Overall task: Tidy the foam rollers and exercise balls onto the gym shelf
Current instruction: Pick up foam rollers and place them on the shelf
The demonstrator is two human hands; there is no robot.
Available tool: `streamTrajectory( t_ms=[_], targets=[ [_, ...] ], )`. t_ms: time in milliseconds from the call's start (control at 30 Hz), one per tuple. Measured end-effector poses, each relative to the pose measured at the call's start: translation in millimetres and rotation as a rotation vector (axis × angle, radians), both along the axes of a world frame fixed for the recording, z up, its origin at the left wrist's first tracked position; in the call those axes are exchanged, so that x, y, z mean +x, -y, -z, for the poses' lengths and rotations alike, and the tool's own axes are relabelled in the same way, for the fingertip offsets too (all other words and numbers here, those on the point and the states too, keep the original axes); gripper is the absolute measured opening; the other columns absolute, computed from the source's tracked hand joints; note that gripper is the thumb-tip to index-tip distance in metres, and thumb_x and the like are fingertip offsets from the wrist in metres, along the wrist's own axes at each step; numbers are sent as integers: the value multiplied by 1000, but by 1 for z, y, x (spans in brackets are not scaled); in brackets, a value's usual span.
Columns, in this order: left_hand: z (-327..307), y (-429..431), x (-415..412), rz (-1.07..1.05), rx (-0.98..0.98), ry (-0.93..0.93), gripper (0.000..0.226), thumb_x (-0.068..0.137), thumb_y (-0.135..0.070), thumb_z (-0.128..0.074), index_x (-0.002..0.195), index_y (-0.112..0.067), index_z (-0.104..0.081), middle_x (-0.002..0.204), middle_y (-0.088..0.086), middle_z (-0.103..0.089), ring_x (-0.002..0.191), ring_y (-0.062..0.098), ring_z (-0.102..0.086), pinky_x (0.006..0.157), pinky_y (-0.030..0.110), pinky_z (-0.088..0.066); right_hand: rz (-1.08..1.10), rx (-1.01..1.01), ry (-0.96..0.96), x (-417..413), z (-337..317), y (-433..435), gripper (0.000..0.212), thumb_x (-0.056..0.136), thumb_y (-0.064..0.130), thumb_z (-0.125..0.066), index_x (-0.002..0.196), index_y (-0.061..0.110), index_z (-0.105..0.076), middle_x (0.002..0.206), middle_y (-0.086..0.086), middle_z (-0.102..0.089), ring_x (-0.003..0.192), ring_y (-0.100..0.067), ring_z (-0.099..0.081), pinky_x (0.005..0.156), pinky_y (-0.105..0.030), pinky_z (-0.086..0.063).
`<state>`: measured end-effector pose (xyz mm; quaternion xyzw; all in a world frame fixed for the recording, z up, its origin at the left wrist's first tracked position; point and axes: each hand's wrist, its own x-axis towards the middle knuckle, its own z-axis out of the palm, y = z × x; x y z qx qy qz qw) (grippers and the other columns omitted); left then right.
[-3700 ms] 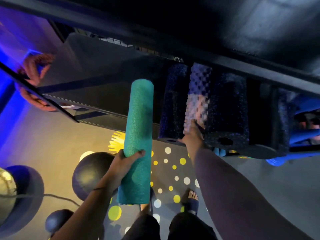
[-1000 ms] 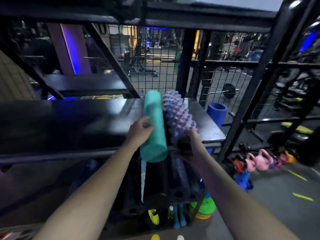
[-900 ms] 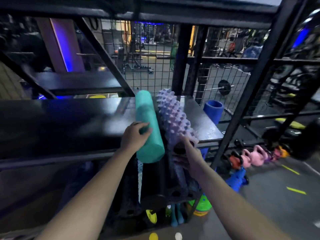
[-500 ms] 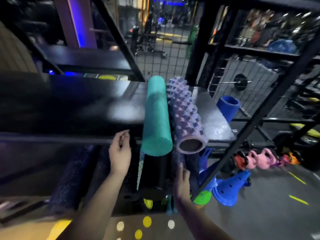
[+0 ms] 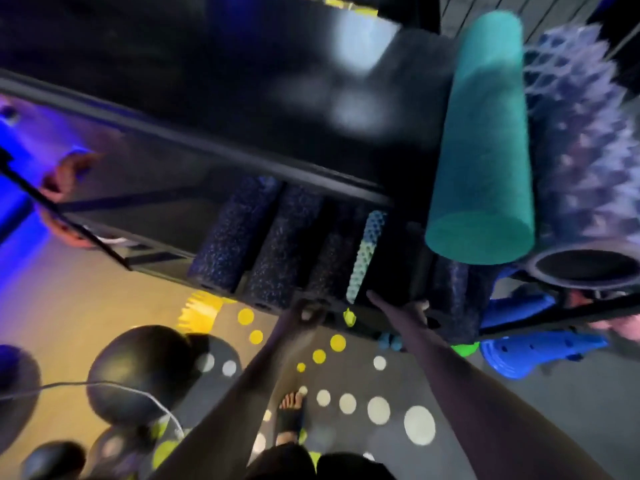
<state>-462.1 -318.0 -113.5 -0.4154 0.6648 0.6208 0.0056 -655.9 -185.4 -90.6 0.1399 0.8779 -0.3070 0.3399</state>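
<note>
The teal foam roller [image 5: 485, 140] lay on the top board of the black shelf [image 5: 242, 81] at the upper right of the frame, its flat near end jutting past the front edge. The purple spiked roller [image 5: 581, 140] lay touching its right side, open hollow end toward the camera.

On the tier below, a row of rollers lay side by side with their ends at the front edge: two speckled dark rollers [image 5: 235, 233] at the centre, then a pale bumpy roller [image 5: 367, 254], then a black roller [image 5: 394, 258] under the teal one.

Both hands were low at that lower tier, just below the middle of the frame. The left hand [image 5: 304, 315] was at the front edge near the end of a speckled roller, fingers seemingly bent, but motion blur hid whether it held anything. The right hand [image 5: 408, 308] was against the near end of the black roller, thumb out to the left – whether it gripped the roller or only touched it could not be told.

A large black ball [image 5: 138, 372] sat on the floor at the lower left, with a white cable [image 5: 104, 386] running across it – a smaller dark ball [image 5: 52, 459] lay in the bottom left corner. A dotted mat [image 5: 346, 403] covered the floor at the bottom centre, with a foot [image 5: 291, 414] on it. Blue cones [image 5: 540, 351] lay at the right, beneath the shelf.
</note>
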Motion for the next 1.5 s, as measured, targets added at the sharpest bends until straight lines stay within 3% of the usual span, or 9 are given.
streamTrajectory(
  t_ms=[167,400,567,800,1000,1167,1267,1367,1500],
  targets=[
    [-14,-2,-33,45,195,95,43,94,-47,-64,131,-27,-60,119,-8,-65,106,18,-66,86,38,-55,151,-62,-54,-3,8,16,146,11,84,-83,131,18,-34,135,-14,-54,118,-39,-57,98,-54,-52],
    [-22,25,-58,-400,560,-161,83,74,-47,-81,140,-31,-32,119,8,-69,104,33,-70,82,55,-60,-157,-399,-105,27,-35,74,86,70,56,-86,137,20,-45,123,7,-62,110,-16,-60,80,-19,-48],
    [-3,84,-31,-494,110,1,63,75,-37,-84,125,-30,-47,110,4,-68,96,30,-71,77,47,-59,-296,-261,-44,11,19,97,61,97,65,-45,127,15,-63,123,-7,-67,113,-27,-62,92,-37,-49],
    [37,101,-18,-3,-441,195,57,89,-31,-70,142,-30,-50,135,6,-56,121,24,-58,89,26,-44,-35,46,62,-27,123,93,104,68,60,-82,144,7,-34,145,-17,-47,131,-38,-50,103,-45,-45],
    [55,88,-18,129,-446,61,73,93,-21,-66,153,-45,-31,141,-2,-52,119,12,-58,96,28,-49,48,-267,209,-32,159,89,49,86,46,-73,118,11,-61,119,-6,-65,104,-26,-65,91,-39,-56],
    [43,77,-12,39,-382,128,67,95,-25,-62,153,-42,-34,143,2,-56,123,20,-60,97,39,-54,214,-422,98,7,105,66,60,62,51,-84,104,10,-71,91,-4,-76,83,-23,-72,64,-33,-56],
    [29,63,-9,-31,-402,198,61,93,-20,-64,149,-31,-45,133,6,-64,115,25,-64,90,35,-53,55,-475,209,30,62,24,31,77,47,-79,86,19,-70,83,3,-72,84,-18,-64,83,-36,-48],
    [16,40,-9,-168,-351,160,39,89,-13,-61,127,-21,-61,115,8,-70,102,33,-67,83,40,-53,-58,-522,154,46,39,-29,34,73,28,-88,99,11,-74,97,-10,-78,79,-18,-69,80,-43,-58],
    [-10,-8,0,-457,-221,68,9,84,-34,-56,86,-26,-59,84,1,-69,78,29,-66,68,43,-54,-402,-359,18,49,-4,-93,42,68,26,-91,102,21,-67,89,-2,-77,63,-6,-69,54,-20,-54]
  ],
)
